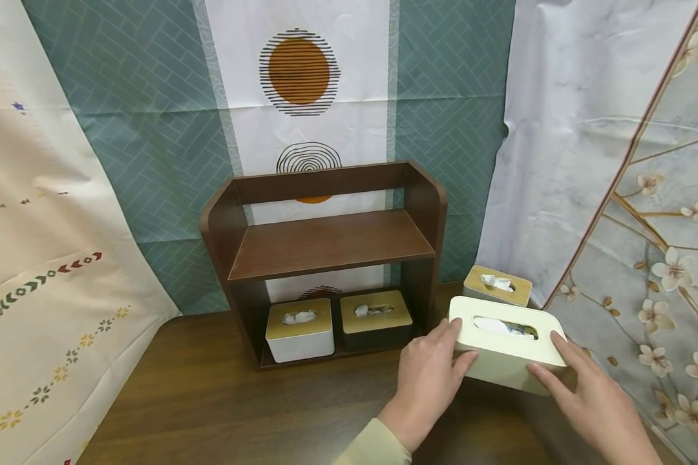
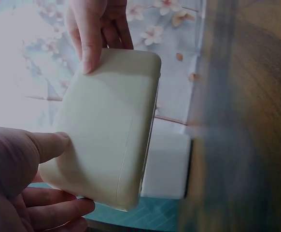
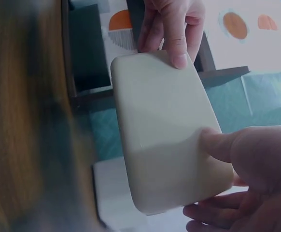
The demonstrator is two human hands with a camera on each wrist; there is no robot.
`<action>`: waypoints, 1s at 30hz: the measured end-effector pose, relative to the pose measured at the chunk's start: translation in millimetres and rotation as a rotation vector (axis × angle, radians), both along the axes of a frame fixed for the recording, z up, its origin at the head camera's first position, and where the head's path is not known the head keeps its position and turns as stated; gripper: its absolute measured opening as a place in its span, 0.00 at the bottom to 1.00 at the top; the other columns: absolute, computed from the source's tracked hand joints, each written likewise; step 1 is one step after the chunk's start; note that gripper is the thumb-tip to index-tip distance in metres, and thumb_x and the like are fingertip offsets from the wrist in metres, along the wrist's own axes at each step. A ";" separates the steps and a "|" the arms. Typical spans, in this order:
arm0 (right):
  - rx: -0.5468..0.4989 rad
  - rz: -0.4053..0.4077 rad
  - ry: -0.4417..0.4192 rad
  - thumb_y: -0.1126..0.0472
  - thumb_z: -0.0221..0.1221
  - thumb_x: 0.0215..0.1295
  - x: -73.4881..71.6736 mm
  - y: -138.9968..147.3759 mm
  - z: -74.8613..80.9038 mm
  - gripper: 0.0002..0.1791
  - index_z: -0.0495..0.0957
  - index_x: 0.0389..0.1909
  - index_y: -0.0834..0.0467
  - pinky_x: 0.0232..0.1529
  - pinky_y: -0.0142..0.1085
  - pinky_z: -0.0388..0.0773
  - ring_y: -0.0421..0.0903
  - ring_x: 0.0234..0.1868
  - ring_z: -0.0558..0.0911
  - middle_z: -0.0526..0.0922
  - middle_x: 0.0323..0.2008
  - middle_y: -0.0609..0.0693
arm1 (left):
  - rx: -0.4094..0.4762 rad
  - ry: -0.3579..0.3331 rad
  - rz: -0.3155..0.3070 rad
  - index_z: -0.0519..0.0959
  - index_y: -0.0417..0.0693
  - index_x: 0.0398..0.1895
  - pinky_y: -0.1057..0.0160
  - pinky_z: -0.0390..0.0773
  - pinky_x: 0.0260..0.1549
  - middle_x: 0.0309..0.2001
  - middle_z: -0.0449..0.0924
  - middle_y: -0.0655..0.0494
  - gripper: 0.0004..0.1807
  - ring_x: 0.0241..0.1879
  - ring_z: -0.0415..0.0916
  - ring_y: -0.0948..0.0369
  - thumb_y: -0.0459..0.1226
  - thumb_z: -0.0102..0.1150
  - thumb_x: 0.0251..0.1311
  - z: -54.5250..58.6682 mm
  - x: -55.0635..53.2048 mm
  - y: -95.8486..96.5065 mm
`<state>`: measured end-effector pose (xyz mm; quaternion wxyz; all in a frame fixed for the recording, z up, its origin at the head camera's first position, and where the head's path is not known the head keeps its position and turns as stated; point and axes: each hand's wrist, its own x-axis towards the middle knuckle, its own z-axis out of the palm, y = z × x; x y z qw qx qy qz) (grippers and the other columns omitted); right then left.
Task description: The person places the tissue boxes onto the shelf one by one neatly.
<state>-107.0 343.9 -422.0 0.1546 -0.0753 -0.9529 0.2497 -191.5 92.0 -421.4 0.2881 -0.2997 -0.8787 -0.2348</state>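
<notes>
Between both hands a cream tissue box is held above the table, its oval slot with a white tissue facing up. My left hand grips its left end, thumb on the near side. At the opposite end my right hand holds it the same way. Both wrist views show the box's plain side, with the left thumb and the right thumb pressed on it. Behind it on the table stands another tissue box with a wooden lid, its lower part hidden.
A dark brown two-tier shelf stands at the back middle of the wooden table. On its lower tier sit a white tissue box and a black tissue box, both wooden-lidded. Patterned cloths hang around the table.
</notes>
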 end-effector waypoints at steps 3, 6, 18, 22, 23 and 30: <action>0.004 0.002 0.001 0.36 0.61 0.82 2.9 -5.0 5.1 0.49 0.54 0.89 0.59 0.53 0.78 0.69 0.86 0.70 0.65 0.62 0.78 0.80 | 0.001 -0.005 0.010 0.86 0.53 0.70 0.61 0.89 0.46 0.63 0.89 0.54 0.31 0.50 0.92 0.59 0.56 0.76 0.68 5.1 4.2 -7.4; 0.006 0.007 0.013 0.37 0.62 0.82 5.3 -11.6 11.2 0.49 0.54 0.89 0.58 0.52 0.77 0.69 0.86 0.70 0.66 0.62 0.79 0.78 | 0.014 0.009 0.017 0.86 0.53 0.69 0.60 0.89 0.45 0.62 0.89 0.53 0.32 0.50 0.92 0.58 0.56 0.78 0.66 10.8 8.1 -15.4; 0.012 0.037 0.204 0.41 0.72 0.73 3.0 -47.5 31.8 0.45 0.69 0.84 0.55 0.46 0.72 0.75 0.78 0.68 0.75 0.72 0.77 0.69 | 0.043 0.154 0.086 0.88 0.50 0.63 0.58 0.89 0.37 0.57 0.91 0.53 0.31 0.43 0.93 0.56 0.53 0.83 0.61 33.0 19.2 -51.8; 0.002 0.058 0.238 0.42 0.74 0.72 2.0 -56.6 37.2 0.44 0.71 0.83 0.53 0.45 0.69 0.76 0.75 0.67 0.78 0.75 0.76 0.66 | 0.044 0.180 0.113 0.89 0.51 0.62 0.57 0.89 0.35 0.55 0.92 0.52 0.31 0.43 0.93 0.56 0.54 0.84 0.60 41.8 22.6 -62.8; -0.001 0.063 0.247 0.42 0.74 0.71 1.5 -58.9 39.1 0.44 0.71 0.83 0.52 0.45 0.69 0.76 0.74 0.66 0.79 0.75 0.76 0.65 | 0.046 0.186 0.119 0.89 0.51 0.62 0.57 0.89 0.34 0.55 0.92 0.52 0.31 0.43 0.93 0.56 0.54 0.84 0.60 43.6 23.4 -65.6; 0.015 0.118 0.344 0.45 0.78 0.68 -1.8 -72.7 58.3 0.42 0.76 0.80 0.49 0.39 0.61 0.79 0.64 0.44 0.88 0.79 0.73 0.64 | 0.078 0.206 0.132 0.88 0.49 0.62 0.54 0.90 0.38 0.55 0.92 0.51 0.31 0.45 0.93 0.55 0.54 0.84 0.60 54.5 29.4 -84.1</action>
